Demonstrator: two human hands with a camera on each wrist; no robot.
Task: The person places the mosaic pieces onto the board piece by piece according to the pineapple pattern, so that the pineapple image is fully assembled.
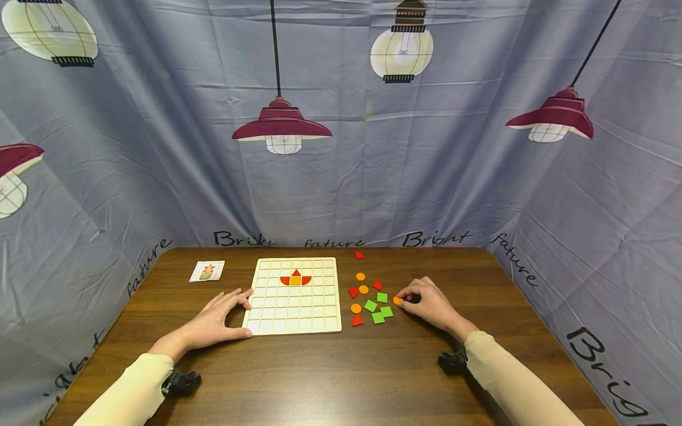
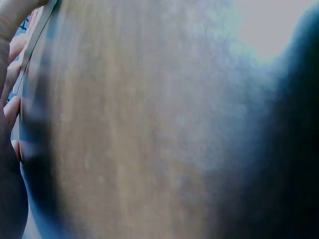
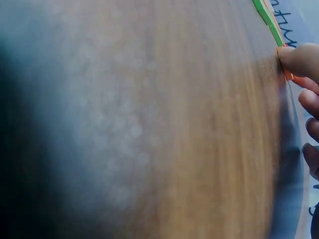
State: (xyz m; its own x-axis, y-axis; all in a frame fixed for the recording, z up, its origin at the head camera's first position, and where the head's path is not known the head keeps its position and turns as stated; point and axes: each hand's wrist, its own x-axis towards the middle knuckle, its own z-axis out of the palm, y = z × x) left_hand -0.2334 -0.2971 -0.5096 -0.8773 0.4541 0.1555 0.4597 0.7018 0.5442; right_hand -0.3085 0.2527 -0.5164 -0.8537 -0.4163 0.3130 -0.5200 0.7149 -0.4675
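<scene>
From where I stand, the person's left hand lies spread along the left edge of a pale gridded board, thumb at the near left corner and fingers reaching farther up that side. The right hand pinches an orange disc between thumb and fingers, just beside the loose pieces (whether the disc is clear of the wood or touching it, I can't tell).

The board lies flat on the brown desk. Toward its far side sits a little group: an orange square with a red piece on its left, another on its right, and a red triangle above it.

Between the board and the right hand are scattered four green squares, three more orange discs and four red pieces, one of them well away near the desk's far edge. A small card with a printed picture lies left of the board, near the far edge. Behind everything hangs a greyish-blue curtain printed with lamps.
</scene>
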